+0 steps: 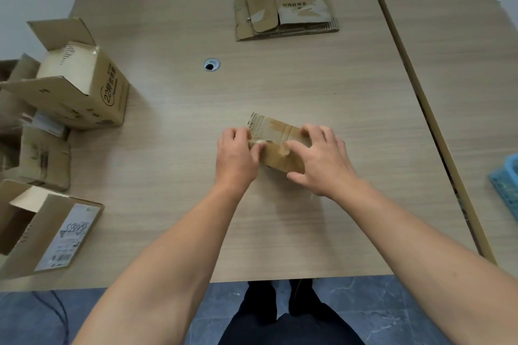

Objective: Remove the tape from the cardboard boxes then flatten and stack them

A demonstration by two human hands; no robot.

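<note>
A small brown cardboard box (276, 134) lies in the middle of the wooden table (173, 126). My left hand (236, 157) pinches a strip of clear tape (257, 142) at the box's left end. My right hand (319, 159) holds the box's right side, fingers curled over its top and thumb on its near face. A stack of flattened cardboard (286, 12) lies at the far side of the table.
Several unflattened boxes stand along the left edge: a large printed one (84, 84), a smaller one (44, 159) and an open one with a label (53, 232). A blue basket (506, 179) sits at the right. A cable hole (211, 64) is set in the tabletop.
</note>
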